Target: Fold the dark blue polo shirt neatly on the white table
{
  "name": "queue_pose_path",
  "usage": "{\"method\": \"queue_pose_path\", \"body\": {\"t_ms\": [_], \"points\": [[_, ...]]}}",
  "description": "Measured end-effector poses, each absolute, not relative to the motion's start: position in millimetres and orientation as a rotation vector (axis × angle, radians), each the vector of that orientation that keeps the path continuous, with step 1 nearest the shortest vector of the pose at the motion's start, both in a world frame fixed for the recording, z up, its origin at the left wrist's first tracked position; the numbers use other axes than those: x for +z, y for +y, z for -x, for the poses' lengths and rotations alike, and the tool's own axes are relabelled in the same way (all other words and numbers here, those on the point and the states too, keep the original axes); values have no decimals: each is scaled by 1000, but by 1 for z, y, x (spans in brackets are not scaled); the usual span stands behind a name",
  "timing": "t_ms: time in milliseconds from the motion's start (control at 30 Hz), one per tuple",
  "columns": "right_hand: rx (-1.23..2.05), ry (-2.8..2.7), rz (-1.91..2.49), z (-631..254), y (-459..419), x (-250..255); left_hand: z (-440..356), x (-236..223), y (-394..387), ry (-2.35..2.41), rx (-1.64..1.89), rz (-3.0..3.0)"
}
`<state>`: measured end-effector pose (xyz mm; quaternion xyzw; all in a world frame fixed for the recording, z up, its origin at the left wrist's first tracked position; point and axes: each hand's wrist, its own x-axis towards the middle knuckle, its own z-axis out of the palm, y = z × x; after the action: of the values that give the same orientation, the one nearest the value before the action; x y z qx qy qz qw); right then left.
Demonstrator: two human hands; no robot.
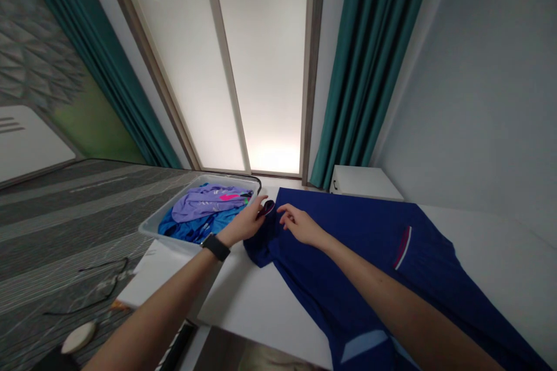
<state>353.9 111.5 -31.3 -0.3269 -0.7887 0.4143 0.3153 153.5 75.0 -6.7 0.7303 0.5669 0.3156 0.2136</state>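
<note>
While the blue shirt (369, 255) lies spread flat across the white surface (256, 301), both hands meet at its far end, the edge closest to the window. At that end the left hand (246, 221) pinches the collar (267, 207), thumb and fingers closed on the fabric so that a small fold of it stands up between them; a black watch (216, 246) sits on that wrist. Just beside the collar, on the shirt's other side, the right hand (300, 225) rests palm down on the cloth, its fingers bent and touching the fabric; whether it pinches the cloth or only presses on it cannot be told. From the collar the shirt runs back toward the camera, covering much of the surface, with a short red and white stripe (403, 247) on one sleeve, well apart from the hands. Left of the shirt, touching the surface's far corner, stands a pale bin (150, 225) holding a purple garment (204, 200) on top of more blue cloth (191, 227). Beyond the shirt, against the wall, sits a small white cabinet (365, 182), flanked by teal curtains (369, 64). Left of the surface, a thin black cable (98, 290) trails over the grey floor (65, 214).
</note>
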Motion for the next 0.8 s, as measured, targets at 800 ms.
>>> {"method": "queue_pose_path", "body": {"t_ms": [800], "points": [[1419,-1574,1105,-358,128,-37,-150,5,51,1463,950,-1761]]}}
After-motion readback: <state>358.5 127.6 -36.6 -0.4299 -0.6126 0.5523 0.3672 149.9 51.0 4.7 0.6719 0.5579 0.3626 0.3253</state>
